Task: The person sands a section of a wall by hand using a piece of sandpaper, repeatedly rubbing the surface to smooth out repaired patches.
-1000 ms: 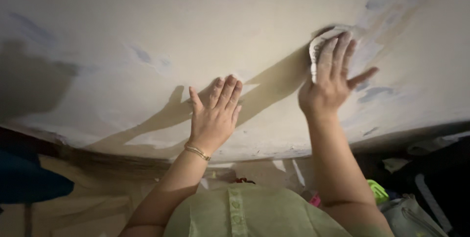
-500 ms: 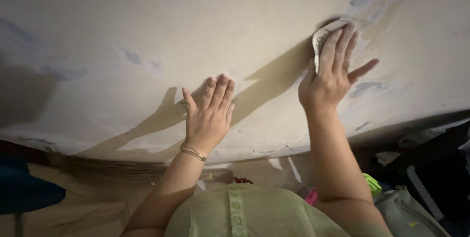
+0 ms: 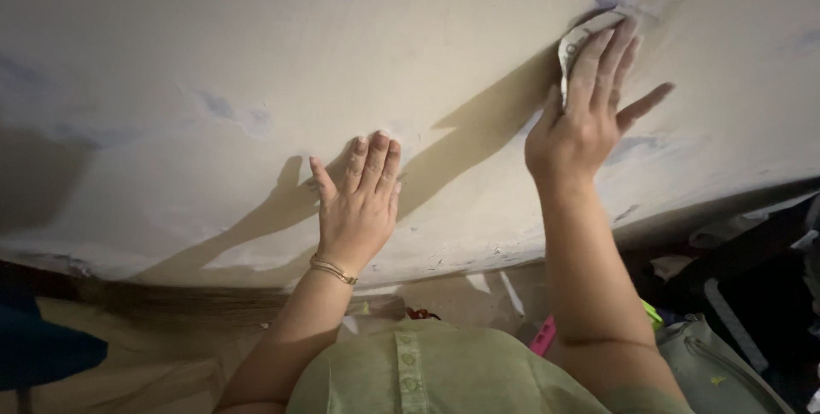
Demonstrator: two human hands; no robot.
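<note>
Against the pale wall, the right hand presses a folded piece of sandpaper flat near the upper right, fingers extended over it. The left hand lies open on the wall lower down, fingers together, holding nothing. For even results, keep the sandpaper flat, apply steady pressure, and brace with the left hand.

Most of the folded sheet of sandpaper lies hidden under the fingers of the right hand. Both forearms are cut off by the bottom edge. The dark bags at lower right sit in shadow, too dim to make out.
</note>
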